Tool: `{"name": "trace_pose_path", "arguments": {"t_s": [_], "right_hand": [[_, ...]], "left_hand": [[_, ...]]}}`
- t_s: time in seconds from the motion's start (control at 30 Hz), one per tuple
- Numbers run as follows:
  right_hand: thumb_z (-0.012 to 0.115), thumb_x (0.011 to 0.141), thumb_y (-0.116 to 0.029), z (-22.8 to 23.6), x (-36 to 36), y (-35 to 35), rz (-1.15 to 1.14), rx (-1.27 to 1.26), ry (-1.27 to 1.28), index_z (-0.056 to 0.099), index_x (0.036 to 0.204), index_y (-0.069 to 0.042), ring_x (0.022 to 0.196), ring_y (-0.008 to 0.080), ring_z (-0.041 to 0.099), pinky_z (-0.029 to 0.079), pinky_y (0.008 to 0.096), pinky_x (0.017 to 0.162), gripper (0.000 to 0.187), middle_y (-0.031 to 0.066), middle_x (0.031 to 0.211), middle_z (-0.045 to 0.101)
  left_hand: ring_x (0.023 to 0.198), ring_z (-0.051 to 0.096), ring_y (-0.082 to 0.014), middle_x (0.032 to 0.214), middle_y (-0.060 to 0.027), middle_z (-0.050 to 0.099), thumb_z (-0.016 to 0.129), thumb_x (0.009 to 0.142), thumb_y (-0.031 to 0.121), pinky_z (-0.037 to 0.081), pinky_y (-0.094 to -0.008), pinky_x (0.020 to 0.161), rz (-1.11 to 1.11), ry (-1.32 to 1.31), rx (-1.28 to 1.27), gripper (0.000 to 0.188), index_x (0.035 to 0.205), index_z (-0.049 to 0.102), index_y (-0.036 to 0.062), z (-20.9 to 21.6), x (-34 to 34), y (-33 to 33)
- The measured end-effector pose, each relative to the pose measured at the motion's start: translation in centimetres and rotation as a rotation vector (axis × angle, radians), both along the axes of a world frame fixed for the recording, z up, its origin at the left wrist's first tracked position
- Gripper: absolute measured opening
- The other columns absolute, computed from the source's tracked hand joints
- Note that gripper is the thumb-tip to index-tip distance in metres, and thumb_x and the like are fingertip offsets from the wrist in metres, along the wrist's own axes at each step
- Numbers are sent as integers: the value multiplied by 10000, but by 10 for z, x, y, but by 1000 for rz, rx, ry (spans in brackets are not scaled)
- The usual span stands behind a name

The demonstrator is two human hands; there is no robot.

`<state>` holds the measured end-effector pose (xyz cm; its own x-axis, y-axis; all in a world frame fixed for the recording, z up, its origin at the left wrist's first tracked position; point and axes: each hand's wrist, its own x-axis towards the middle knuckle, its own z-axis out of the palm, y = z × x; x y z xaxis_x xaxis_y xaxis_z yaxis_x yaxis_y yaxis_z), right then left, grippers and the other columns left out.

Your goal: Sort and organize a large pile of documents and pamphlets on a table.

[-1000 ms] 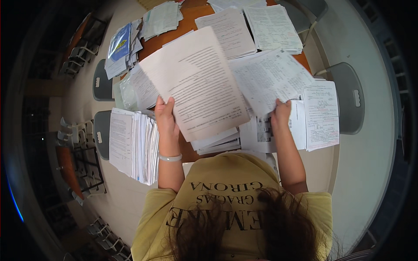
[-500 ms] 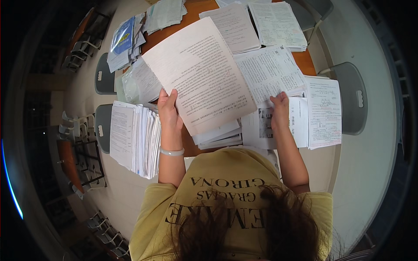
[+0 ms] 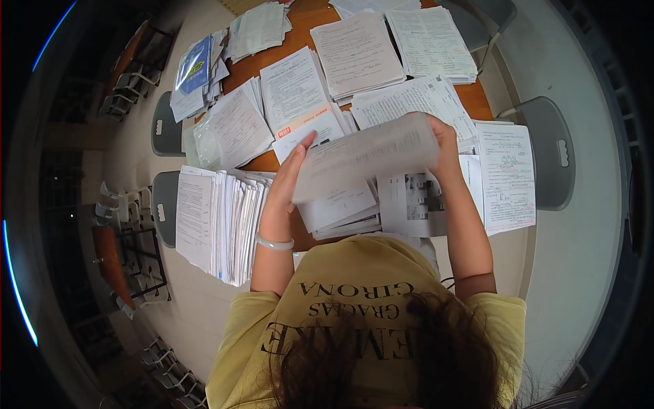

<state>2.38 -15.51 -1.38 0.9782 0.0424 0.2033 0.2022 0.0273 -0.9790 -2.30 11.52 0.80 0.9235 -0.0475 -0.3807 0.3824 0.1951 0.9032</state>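
Note:
A printed sheet of paper (image 3: pixel 371 155), smeared by motion, is held tilted between my two hands above the table. My left hand (image 3: pixel 289 174) grips its left edge, with the thumb side up and some fingers hidden behind the paper. At the upper right corner my right hand (image 3: pixel 443 146) is closed on the same sheet. Beneath it lie a booklet with an orange strip (image 3: pixel 306 123), a loose pile of white papers (image 3: pixel 340 211) and a page with dark pictures (image 3: pixel 415 204).
A thick upright-edged paper stack (image 3: pixel 225 225) stands at the left table edge. Farther back are a blue packet (image 3: pixel 194 65), a pile of handwritten sheets (image 3: pixel 357 54) and another stack (image 3: pixel 432 44). Grey chairs (image 3: pixel 545 150) flank the orange-brown table (image 3: pixel 480 99).
The sheet has swung lower and flatter, toward me. My right hand has moved up from the lower papers to take its right side. My left hand has shifted slightly right and down.

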Motion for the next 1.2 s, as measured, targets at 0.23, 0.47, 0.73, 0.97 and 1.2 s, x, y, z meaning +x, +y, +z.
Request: {"name": "trace_pose_path", "arguments": {"t_s": [0.23,0.47,0.73,0.97,1.2], "right_hand": [[548,906,-125,-11,-2,9,-2,211,314,620,1001,42,707,73,576,464,217,634,205,63,840,660],[530,919,-137,-11,-2,11,17,396,416,599,1030,49,733,87,594,473,215,650,227,76,889,658],[516,922,-160,-9,-2,1,15,489,521,594,1019,36,747,96,600,476,208,668,233,70,886,651],[515,902,-126,-10,0,-7,131,731,566,570,1041,55,781,96,610,485,200,649,234,81,917,640],[530,880,-105,-38,-7,20,310,106,524,548,1120,-9,793,110,603,499,227,644,260,71,944,630]], "left_hand": [[883,593,-86,1120,-81,605,389,967,385,448,-192,684,130,-62,-267,457,1211,513,20,2,-3,-14],[652,511,2,936,-18,660,550,871,52,355,-141,522,134,-106,63,275,1141,550,-1,0,-2,-22],[933,599,-124,1055,-111,639,506,882,-3,454,-237,829,119,-123,-4,281,1159,521,-46,4,-4,-21],[976,584,-143,1114,-120,608,452,920,34,455,-251,840,176,-160,-98,278,1185,502,-33,-9,-1,-26],[980,584,-177,1118,-127,593,387,921,-6,457,-274,864,445,-125,-126,284,1186,484,-36,-43,6,-12]]}}
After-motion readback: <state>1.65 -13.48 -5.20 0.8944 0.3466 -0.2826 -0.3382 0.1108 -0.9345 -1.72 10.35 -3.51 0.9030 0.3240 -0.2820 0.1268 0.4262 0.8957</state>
